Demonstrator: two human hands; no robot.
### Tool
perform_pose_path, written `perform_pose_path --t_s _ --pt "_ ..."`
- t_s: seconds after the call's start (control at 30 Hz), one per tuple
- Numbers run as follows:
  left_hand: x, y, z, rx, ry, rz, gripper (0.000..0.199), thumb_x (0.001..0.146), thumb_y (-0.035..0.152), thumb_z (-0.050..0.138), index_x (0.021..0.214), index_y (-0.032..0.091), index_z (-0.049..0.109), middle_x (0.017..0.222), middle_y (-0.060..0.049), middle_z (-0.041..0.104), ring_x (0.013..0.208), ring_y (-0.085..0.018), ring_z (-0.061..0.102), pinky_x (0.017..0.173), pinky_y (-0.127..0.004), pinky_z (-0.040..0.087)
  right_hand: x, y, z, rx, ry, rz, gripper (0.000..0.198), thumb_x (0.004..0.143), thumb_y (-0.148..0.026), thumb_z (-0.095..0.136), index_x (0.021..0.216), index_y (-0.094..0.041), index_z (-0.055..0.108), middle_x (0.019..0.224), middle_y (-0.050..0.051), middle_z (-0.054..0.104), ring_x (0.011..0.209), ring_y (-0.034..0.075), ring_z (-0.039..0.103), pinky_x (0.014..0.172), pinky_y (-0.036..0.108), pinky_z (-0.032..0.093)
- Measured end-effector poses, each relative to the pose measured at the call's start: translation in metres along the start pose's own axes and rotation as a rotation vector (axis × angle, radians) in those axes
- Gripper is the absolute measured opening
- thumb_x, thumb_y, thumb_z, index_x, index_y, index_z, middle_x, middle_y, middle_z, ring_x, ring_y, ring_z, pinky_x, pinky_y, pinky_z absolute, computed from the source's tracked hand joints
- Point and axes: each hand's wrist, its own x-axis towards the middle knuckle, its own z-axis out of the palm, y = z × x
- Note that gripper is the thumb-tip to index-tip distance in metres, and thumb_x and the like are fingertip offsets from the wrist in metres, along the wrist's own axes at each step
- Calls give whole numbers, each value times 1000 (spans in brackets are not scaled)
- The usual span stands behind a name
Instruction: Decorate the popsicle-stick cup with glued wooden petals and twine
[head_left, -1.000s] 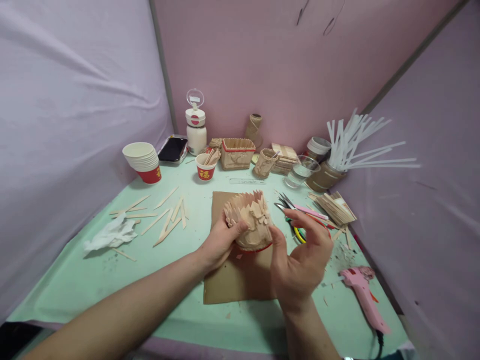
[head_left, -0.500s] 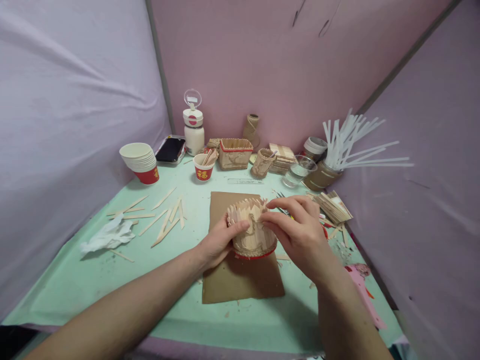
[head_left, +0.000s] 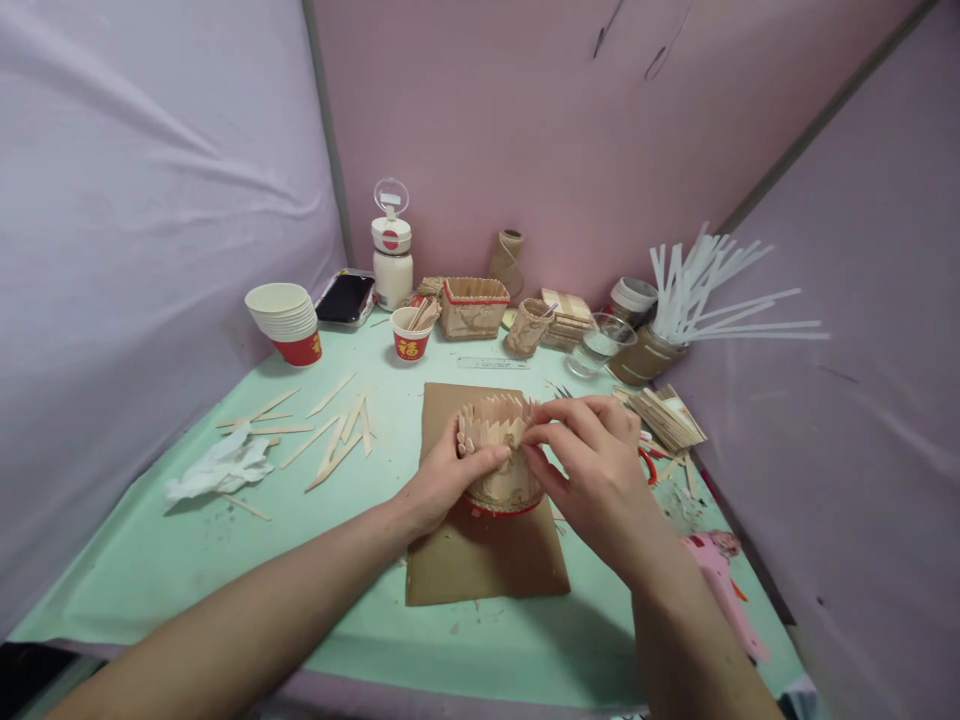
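A round basket [head_left: 499,480] made of upright wooden craft sticks, with a jagged top edge, twine round its lower part and a red band at the bottom, is held over a brown cardboard sheet [head_left: 487,565]. My left hand [head_left: 444,475] wraps its left side, thumb across the front. At the basket's right side my right hand [head_left: 592,450] has its fingers closed in a pinch near the rim. Twine shows on the front by those fingertips; what they hold is hidden.
Cut sticks [head_left: 341,440] and a crumpled tissue [head_left: 217,468] lie left. Stacked paper cups [head_left: 289,320], a bottle [head_left: 392,270], a rectangular stick basket [head_left: 472,312] and a water bowl [head_left: 596,350] stand behind. At right are glue sticks [head_left: 686,300] and a pink glue gun [head_left: 724,590].
The basket has turned slightly in my left hand, and its front twine is now mostly covered by my fingers. My right hand stays pinched at its right side. The view shifted slightly.
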Motion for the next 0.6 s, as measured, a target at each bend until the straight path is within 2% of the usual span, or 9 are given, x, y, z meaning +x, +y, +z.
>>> perform_pose_path --t_s 0.2,0.33,0.43,0.53,0.6 --pt "-1 3 -1 98 29 24 65 72 36 80 127 21 48 127 -11 63 121 -31 56 102 -43 43 3 0 -4 -88 -106 -121 15 94 -14 51 86 -20 62 91 3 68 89 19 53 85 39 30" --pt "-1 3 0 106 16 61 72 66 35 84 127 24 49 126 -10 63 122 -31 55 102 -44 43 7 -3 -9 -158 -176 -196 20 96 -13 45 85 -19 61 83 4 65 81 20 48 81 38 28" --pt "-1 5 2 78 13 75 69 67 36 84 125 23 49 126 -10 63 122 -31 55 102 -44 43 10 -4 -11 -148 -201 -230 21 96 -12 44 87 -20 61 83 4 65 79 20 47 80 39 30" --pt "-1 6 2 45 11 87 63 70 36 81 124 23 49 127 -10 63 120 -30 57 102 -45 44 12 5 -11 -25 -121 -202 14 95 -16 50 103 -20 60 97 6 66 90 21 52 84 39 34" --pt "-1 6 0 25 7 81 62 70 35 81 123 22 50 128 -10 63 120 -30 57 101 -45 44 13 18 -11 78 -16 -126 20 94 -19 54 114 -21 58 110 9 63 102 22 54 88 40 38"
